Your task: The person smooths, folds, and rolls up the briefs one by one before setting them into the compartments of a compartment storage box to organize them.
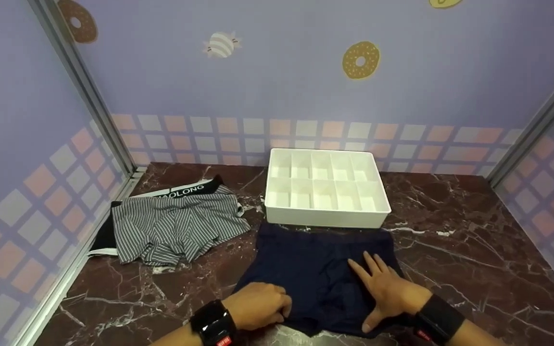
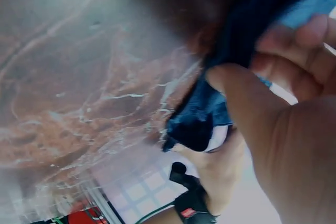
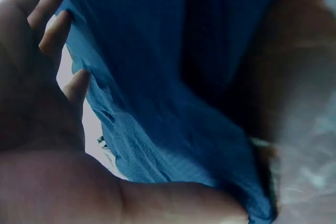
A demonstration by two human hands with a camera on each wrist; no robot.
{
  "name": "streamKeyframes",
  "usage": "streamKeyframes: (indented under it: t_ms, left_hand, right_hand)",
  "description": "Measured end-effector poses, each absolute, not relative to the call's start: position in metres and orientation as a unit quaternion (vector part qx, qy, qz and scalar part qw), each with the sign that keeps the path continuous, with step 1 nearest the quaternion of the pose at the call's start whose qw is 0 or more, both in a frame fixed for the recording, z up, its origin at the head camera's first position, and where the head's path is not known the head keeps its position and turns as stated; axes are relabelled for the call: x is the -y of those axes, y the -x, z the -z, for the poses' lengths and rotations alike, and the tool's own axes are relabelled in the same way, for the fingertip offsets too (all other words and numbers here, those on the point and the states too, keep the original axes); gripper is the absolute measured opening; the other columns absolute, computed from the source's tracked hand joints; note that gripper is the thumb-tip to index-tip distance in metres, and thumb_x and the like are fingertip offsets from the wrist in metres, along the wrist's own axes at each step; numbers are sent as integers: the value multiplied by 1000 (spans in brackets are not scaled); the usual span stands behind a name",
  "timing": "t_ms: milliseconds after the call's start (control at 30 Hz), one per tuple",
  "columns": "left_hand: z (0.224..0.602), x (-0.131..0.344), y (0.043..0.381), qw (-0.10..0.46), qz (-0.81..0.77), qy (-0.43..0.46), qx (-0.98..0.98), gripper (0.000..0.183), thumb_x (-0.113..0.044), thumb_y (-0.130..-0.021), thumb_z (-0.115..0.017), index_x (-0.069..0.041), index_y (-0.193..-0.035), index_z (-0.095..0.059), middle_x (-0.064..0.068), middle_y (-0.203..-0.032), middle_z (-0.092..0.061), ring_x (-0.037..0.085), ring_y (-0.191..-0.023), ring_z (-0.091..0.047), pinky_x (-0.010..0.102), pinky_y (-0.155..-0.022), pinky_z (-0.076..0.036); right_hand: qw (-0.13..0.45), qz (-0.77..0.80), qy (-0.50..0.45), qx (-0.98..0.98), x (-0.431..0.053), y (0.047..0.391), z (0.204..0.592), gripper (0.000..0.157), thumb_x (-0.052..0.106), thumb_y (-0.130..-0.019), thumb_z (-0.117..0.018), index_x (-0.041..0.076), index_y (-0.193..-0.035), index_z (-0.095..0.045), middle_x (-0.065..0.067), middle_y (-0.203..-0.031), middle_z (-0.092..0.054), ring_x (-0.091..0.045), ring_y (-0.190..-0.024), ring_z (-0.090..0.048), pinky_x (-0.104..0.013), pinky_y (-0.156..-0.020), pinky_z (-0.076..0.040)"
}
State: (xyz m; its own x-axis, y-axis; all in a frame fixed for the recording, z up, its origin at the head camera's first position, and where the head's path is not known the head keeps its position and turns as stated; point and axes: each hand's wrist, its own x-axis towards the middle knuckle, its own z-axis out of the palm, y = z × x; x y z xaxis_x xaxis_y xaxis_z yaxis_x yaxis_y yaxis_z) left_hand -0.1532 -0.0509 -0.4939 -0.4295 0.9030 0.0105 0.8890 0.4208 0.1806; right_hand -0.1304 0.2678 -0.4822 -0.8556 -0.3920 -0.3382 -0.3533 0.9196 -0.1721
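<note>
A pair of navy boxer briefs lies spread on the dark marble surface, waistband toward the white box. My left hand, fingers curled, pinches the fabric by the lower left leg; in the left wrist view its thumb lies along the navy edge. Fingers spread, my right hand rests flat on the right side of the briefs. The right wrist view shows its thumb stretched along the lower edge of the cloth.
Just beyond the waistband stands a white divided box with several compartments in two rows. Grey striped boxer briefs with a black lettered waistband lie at the left, over more black fabric. Patterned walls enclose the marble top.
</note>
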Motion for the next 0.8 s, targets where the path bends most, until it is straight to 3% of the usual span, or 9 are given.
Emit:
streamKeyframes:
  t_ms: [133, 267, 433, 567, 700, 800]
  left_hand:
    - [491, 57, 151, 52, -81, -528, -844, 9, -29, -78, -71, -26, -85, -66, -14, -79, -55, 2, -70, -53, 22, -63, -45]
    - [485, 65, 149, 29, -94, -520, -848, 11, -34, -80, -69, -25, -87, -67, -13, -80, -57, 2, -71, -54, 21, -63, -46]
    - [483, 88, 151, -47, -104, -448, -887, 11, -30, -79, -70, -21, -84, -67, -8, -81, -55, 8, -73, -55, 26, -62, -48]
    - [488, 103, 153, -104, -121, -378, -912, 14, -28, -76, -73, -18, -81, -65, -5, -78, -52, 14, -73, -55, 31, -60, -49]
    - [497, 110, 152, -119, -131, -332, -926, 16, -27, -75, -74, -15, -80, -64, -3, -79, -51, 16, -72, -55, 32, -59, -48]
    - [503, 114, 147, -114, -119, -308, -937, 19, -28, -74, -75, -15, -82, -65, -2, -79, -50, 15, -72, -55, 32, -59, -49]
  right_hand:
    - [212, 27, 173, -961, -263, 127, 477, 130, 72, -51, -71, 11, -148, -11, -35, -146, -8, -54, -130, -15, -59, -94, -35]
    - [203, 43, 161, -965, -259, 134, 465, 115, 67, -62, -69, 6, -146, -19, -35, -144, -14, -53, -128, -21, -59, -91, -38]
    - [138, 56, 181, -972, -241, 164, 447, 90, 53, -76, -66, -1, -140, -33, -34, -139, -29, -52, -123, -33, -61, -91, -36]
    - [103, 41, 225, -968, -211, 196, 441, 73, 39, -79, -70, -1, -134, -42, -26, -128, -46, -45, -113, -46, -56, -87, -41]
    - [28, 19, 306, -951, -179, 225, 448, 54, 20, -80, -71, 1, -127, -51, -20, -119, -54, -39, -105, -54, -51, -83, -45]
    - [-14, -13, 381, -924, -156, 242, 458, 47, 8, -81, -66, 3, -126, -54, -18, -126, -53, -36, -113, -51, -49, -90, -43]
